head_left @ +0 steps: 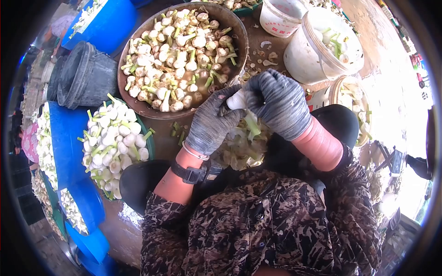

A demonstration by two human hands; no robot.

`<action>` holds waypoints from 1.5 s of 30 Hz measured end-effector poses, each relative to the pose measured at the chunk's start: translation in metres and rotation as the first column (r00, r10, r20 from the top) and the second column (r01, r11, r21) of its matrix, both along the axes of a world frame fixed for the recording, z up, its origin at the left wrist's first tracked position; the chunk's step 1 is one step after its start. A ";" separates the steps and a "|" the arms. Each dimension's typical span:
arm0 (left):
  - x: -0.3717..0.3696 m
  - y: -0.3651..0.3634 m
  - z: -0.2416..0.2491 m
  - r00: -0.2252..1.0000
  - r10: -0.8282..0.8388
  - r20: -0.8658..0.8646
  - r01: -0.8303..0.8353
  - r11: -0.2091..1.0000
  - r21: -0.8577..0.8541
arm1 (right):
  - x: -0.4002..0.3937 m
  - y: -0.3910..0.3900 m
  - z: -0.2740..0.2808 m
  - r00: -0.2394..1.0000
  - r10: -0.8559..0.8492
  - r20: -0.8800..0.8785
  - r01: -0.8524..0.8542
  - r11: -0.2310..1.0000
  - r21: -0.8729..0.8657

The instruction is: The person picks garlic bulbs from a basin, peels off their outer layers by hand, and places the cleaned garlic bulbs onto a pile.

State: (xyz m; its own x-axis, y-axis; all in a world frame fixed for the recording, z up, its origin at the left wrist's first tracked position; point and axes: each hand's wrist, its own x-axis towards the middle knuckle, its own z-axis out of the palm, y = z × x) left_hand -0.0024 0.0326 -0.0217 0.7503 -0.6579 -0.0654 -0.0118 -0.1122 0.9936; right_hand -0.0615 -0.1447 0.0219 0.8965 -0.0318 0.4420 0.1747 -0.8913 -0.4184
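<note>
Both of my hands wear grey knit gloves and meet in front of my lap. A white, peeled-looking garlic bulb lies in my left hand, gripped between thumb and fingers. My right hand is closed, its curled fingers pressed at the bulb's right side and partly hiding it. Just below them, a pale green stem piece stands over a heap of garlic skins between my knees. Beyond my hands, a wide round pan holds many unpeeled garlic bulbs in brownish water.
At left, cleaned white garlic bulbs fill a green-rimmed basket beside blue tubs and dark buckets. To the right stand a white bucket with trimmings, another bucket of skins, and a smaller white bucket behind.
</note>
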 end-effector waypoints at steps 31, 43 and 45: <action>0.028 0.024 -0.007 0.985 0.129 0.115 -0.143 0.982 0.123 | -0.075 -0.088 0.008 0.806 -0.498 -0.318 0.488 0.865 -0.118; 0.014 0.028 -0.005 0.977 -0.130 0.172 0.078 0.956 0.282 | 0.060 -0.026 0.026 0.859 -0.171 -0.482 0.225 0.973 0.056; 0.022 0.033 -0.006 0.967 -0.005 0.254 -0.045 0.981 0.191 | 0.117 -0.005 -0.042 0.783 0.101 -0.614 -0.077 0.995 0.066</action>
State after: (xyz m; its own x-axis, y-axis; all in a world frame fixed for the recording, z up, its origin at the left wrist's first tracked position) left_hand 0.0194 0.0656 -0.0274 0.7718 -0.6359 0.0033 -0.2552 -0.3049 0.9176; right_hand 0.0551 -0.1497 -0.0203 0.9771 0.0571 -0.2047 -0.0531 -0.8672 -0.4952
